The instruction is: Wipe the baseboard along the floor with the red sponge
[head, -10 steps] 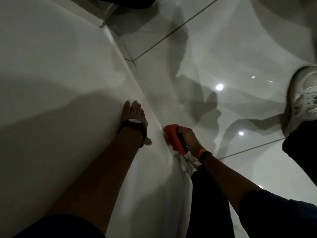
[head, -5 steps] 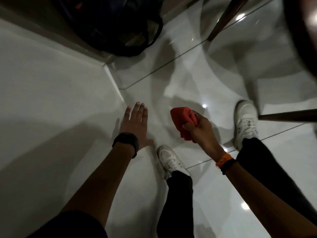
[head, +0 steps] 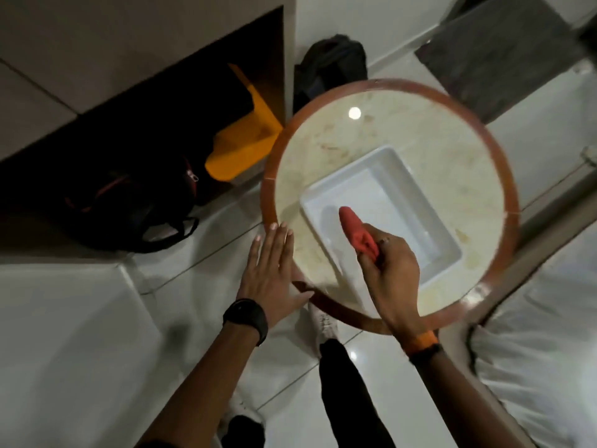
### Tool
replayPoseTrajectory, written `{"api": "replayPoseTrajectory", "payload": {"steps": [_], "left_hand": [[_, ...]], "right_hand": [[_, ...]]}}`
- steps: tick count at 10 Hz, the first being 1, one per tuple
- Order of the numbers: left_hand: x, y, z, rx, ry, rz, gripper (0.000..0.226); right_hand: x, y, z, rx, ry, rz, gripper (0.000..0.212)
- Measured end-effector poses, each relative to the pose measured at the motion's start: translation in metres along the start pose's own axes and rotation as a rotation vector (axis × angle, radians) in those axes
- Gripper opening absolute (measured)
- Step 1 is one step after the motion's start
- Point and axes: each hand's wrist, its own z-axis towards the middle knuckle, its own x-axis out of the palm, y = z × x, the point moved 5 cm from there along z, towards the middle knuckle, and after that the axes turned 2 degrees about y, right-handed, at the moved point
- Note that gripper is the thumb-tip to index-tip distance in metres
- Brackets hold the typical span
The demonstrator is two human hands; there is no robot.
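My right hand [head: 389, 270] grips the red sponge [head: 357, 232] and holds it above a white rectangular tray [head: 416, 202] that sits on a round table [head: 323, 140] with a pale marble top and a brown rim. My left hand [head: 269, 270] is flat with fingers spread, its fingertips at the table's left edge; a black watch is on that wrist. The white wall [head: 64, 334] fills the lower left, and its bottom edge with the baseboard [head: 132, 279] meets the glossy tiled floor there.
A dark backpack [head: 139, 202] and a yellow object [head: 242, 147] lie in a dark recess at the left. Another black bag [head: 329, 69] stands behind the table. A white bed or cushion [head: 542, 350] is at the right. My white shoes and dark trouser legs are below.
My view has risen from the floor to the table top. My right hand has lifted the sponge off the baseboard and carried it over the tray. My left hand has left the wall.
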Motion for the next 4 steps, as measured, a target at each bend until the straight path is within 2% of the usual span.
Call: {"api": "replayPoseTrajectory", "payload": {"steps": [1, 2, 3, 4], "left_hand": [[-0.014, -0.023, 0.027, -0.012, 0.017, -0.005, 0.126], [-0.022, -0.044, 0.055, -0.033, 0.091, -0.014, 0.127], [-0.025, -0.048, 0.064, -0.054, 0.134, 0.002, 0.125], [-0.042, -0.047, 0.063, -0.066, 0.105, 0.033, 0.122]], "right_hand": [[-0.002, -0.021, 0.030, -0.041, 0.041, -0.264, 0.043], [0.025, -0.052, 0.042, -0.054, 0.373, -0.635, 0.057], [0.035, -0.064, 0.036, -0.044, 0.559, -0.695, 0.069], [0.020, -0.043, 0.058, -0.068, 0.442, -0.654, 0.071]]}}
